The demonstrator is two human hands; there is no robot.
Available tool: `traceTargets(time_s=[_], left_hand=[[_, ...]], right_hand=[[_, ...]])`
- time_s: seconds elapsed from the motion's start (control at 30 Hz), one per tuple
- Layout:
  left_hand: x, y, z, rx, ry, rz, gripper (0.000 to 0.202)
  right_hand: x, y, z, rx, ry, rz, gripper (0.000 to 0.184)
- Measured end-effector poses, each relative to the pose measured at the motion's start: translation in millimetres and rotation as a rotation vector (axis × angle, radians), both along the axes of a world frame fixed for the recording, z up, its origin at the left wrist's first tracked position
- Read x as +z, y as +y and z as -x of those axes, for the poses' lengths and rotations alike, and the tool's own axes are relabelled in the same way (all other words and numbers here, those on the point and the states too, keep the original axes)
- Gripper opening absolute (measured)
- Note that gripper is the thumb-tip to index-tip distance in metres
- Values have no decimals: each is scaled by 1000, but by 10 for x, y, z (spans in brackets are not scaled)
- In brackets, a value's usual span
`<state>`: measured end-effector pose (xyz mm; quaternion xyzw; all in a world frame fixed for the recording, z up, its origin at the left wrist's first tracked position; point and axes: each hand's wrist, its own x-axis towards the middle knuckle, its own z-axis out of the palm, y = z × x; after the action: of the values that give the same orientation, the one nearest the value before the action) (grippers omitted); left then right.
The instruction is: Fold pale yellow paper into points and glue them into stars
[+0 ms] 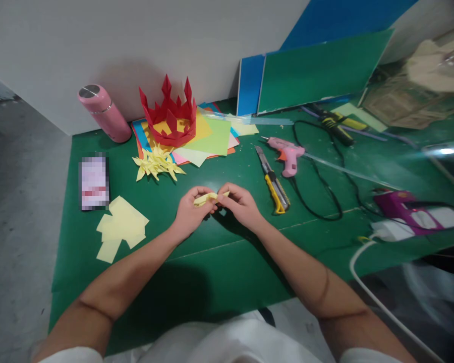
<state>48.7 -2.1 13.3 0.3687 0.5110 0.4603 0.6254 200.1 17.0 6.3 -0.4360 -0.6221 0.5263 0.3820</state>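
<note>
You pinch a folded strip of pale yellow paper [201, 200] above the green tabletop [234, 272], the fingers of your left hand [189, 210] and right hand [245, 207] closed down to its thickness, thumbs near each other. Loose pale yellow sheets [123, 224] overlap to your left. Beyond your hands, a cluster of pointed yellow paper pieces [156, 164] lies before a red paper crown [170, 132], which stands on coloured paper [219, 136]. A snap-off utility knife [274, 189] and a pink glue gun [289, 156] lie to your right.
</note>
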Motion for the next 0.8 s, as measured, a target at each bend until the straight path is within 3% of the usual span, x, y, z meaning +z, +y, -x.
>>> traceTargets(time_s=[0.13, 0.23, 0.37, 0.57, 0.8], left_hand=[[21, 26, 22, 18, 11, -49, 39], [-4, 35, 41, 10, 34, -112, 34], [-31, 27, 50, -18, 60, -136, 28], [-4, 28, 56, -7, 76, -100, 25], [-6, 27, 78, 83, 152, -140, 39]], right_hand=[[-21, 0, 0, -3, -42, -126, 14], [-12, -1, 4, 1, -62, -276, 20], [28, 5, 6, 20, -141, -387, 11], [8, 31, -7, 12, -82, -335, 7], [-12, 46, -23, 21, 65, -160, 23]])
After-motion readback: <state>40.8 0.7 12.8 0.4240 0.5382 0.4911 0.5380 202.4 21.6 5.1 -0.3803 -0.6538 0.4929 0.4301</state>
